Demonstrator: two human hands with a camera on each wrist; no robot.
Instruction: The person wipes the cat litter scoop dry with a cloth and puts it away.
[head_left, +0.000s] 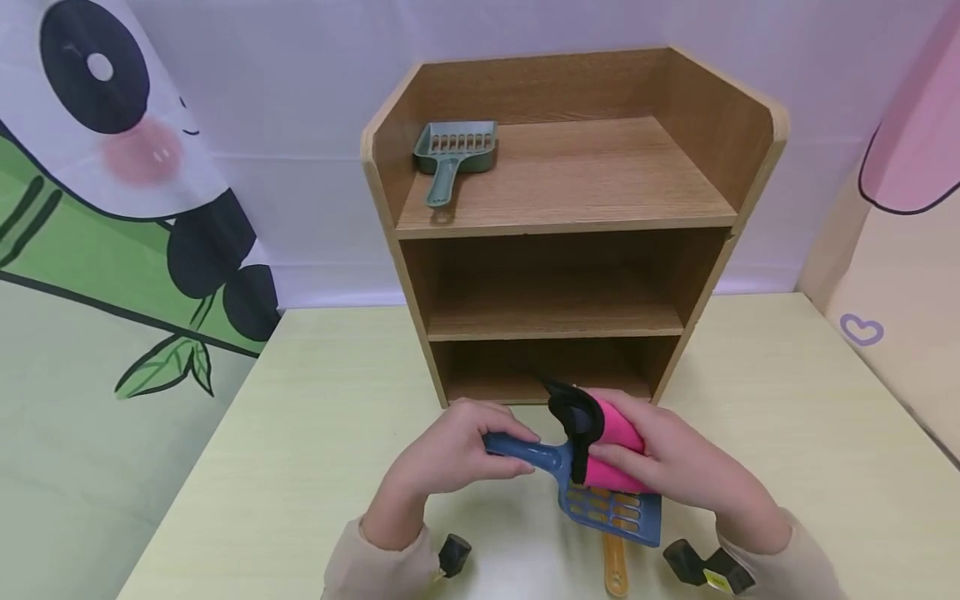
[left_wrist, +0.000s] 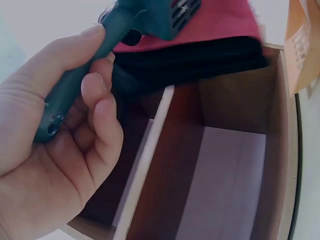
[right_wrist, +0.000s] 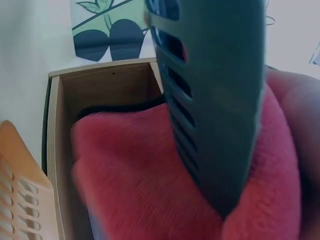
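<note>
My left hand [head_left: 465, 450] grips the handle of a blue slotted litter scoop [head_left: 528, 452], which looks dark teal in the wrist views. A pink plush cloth [head_left: 618, 437] with black edging is in my right hand [head_left: 678, 454], thumb on the near side and fingers behind. The cloth lies against the scoop, covering part of its head near the neck; in the right wrist view the scoop's slotted head [right_wrist: 215, 100] is in front of the pink pile. Below them, an orange slotted scoop [head_left: 615, 567] lies on the table, its head partly hidden by the blue one.
A wooden shelf unit [head_left: 562, 225] stands at the back of the pale table [head_left: 300, 467]. On its top level, at the left, sits a grey-green scoop [head_left: 442, 179] in a matching holder [head_left: 480, 162]. Printed fabric [head_left: 315, 167] hangs behind.
</note>
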